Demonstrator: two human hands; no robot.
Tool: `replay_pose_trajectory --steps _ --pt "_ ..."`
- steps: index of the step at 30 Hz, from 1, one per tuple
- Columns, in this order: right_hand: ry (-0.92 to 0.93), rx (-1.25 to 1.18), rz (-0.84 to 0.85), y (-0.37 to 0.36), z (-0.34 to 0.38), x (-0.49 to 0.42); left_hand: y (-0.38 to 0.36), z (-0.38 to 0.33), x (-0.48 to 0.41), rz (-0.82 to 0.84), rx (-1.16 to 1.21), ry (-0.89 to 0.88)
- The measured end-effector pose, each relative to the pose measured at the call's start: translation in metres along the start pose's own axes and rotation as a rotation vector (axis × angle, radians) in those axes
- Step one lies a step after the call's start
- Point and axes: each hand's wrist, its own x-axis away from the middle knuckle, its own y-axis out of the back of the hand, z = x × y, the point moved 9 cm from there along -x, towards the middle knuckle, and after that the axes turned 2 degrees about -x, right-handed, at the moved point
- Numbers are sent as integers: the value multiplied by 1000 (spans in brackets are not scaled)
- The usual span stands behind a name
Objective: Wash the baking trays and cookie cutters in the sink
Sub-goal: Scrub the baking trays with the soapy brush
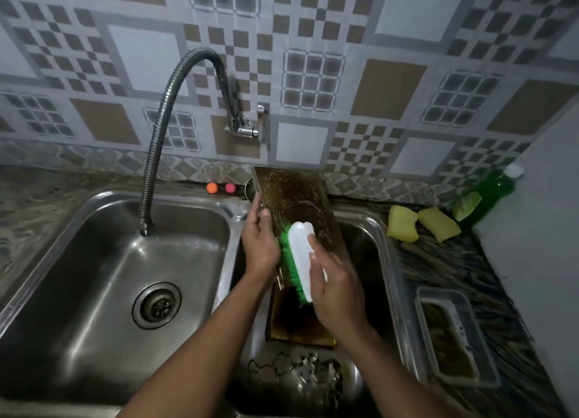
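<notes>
Brown-stained baking tray [294,198] stands tilted in the right basin of the steel sink [369,245], left hand [260,245] gripping its 9 o'clock edge, right hand [335,286] curled round a green-bristled white brush [300,254] pressed to its face; cookie cutters [294,370] lie at its 6 o'clock, yellow sponges [402,223] on the counter [454,261] at 2 o'clock.

Home kitchen. Steel sink [78,261] with 2 basins set in a dark stone-pattern table [454,270], round drain [156,304] in the left basin. Bendy metal faucet [163,110] comes off a wall [391,82] of patterned grey and tan tiles. 2 yellow sponges [402,224] and a bottle of green dish soap [492,192] sit on the table at right, near the wall.
</notes>
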Motion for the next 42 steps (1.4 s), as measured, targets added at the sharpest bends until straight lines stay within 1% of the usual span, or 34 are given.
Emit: replay_pose_trajectory --steps 1,3,5,8,10,12,14,15,16,18,20,22,25,28,31,33,35,37,39,42 --pt "-35 4 -9 5 -14 4 3 1 -1 -8 -7 -5" --pt "-170 -1 -38 15 -47 1 6 7 -1 -2 -10 8" --pt "-277 4 -92 25 -69 -13 2 15 4 47 -2 36" --pt "-346 -36 -135 27 -64 -39 -13 19 16 125 11 82" --pt "-296 -60 -98 15 -38 -49 -19 17 18 137 23 92" --pt "-172 -43 -51 4 -7 -43 -20 17 14 117 49 120" --pt "-65 -45 -18 -1 4 -25 -13 18 7 76 63 126" --pt "-55 -57 -10 -1 -1 -15 -7 16 4 52 58 115" --pt "-80 -61 -8 2 -12 -6 -2 14 1 30 49 105" --pt "-201 -91 -9 8 -44 8 7 13 -3 21 56 109" --pt "-310 -123 -40 16 -72 12 13 16 -4 40 59 114" --pt "-369 -119 -94 26 -85 1 12 17 -1 76 36 108" --pt "-382 -109 -150 31 -80 -35 -2 15 11 161 11 91" --pt "-301 -67 -100 16 -51 -66 -19 11 22 243 -7 76" --pt "-165 -68 -18 -4 -21 -54 -14 5 17 198 5 50" --pt "-120 -87 15 -8 -20 -29 -4 6 9 162 -8 51" --pt "-155 -124 16 -4 -38 -7 6 7 5 149 -37 41" --pt "-268 -153 1 2 -67 -1 10 8 9 168 -67 30" --pt "-379 -151 -23 6 -91 -10 6 10 18 208 -78 32" --pt "-414 -127 -96 16 -98 -40 -13 14 38 313 -111 36"
